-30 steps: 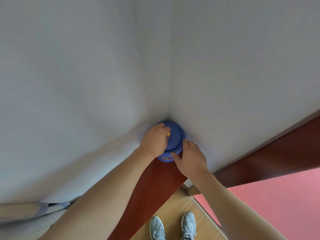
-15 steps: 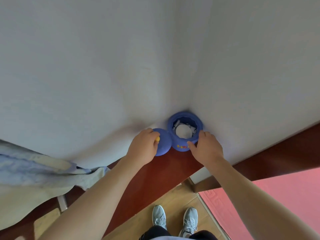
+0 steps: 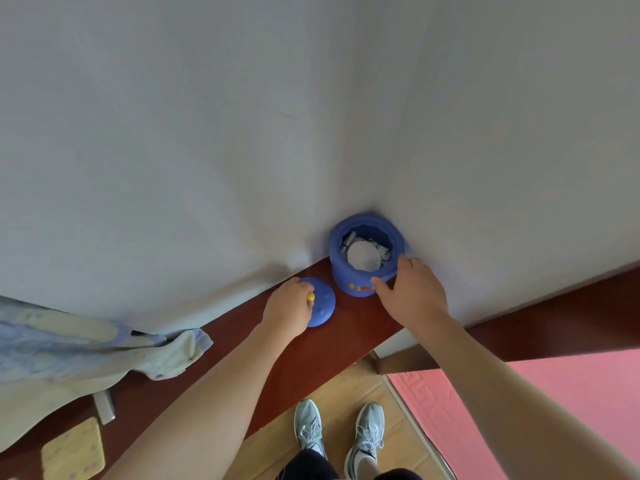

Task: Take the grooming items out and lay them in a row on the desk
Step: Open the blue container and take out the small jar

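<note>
While the left hand (image 3: 289, 308) grips the yellow knob (image 3: 311, 296) of the lid (image 3: 323, 303), the right hand (image 3: 414, 292) clasps the blue jar (image 3: 346, 271), its lettering (image 3: 360, 288) unreadable.

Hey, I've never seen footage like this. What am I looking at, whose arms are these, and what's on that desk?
No machine: a person wears a camera on the head, looking down, so you see their own arms. The right hand holds an open blue pot, which stands on the reddish desk in the corner. The left hand grips the blue lid by its yellow knob, to the pot's left. Inside the pot lie a round white item and other pieces, too small to name. A pale cloth lies at the left.
</note>
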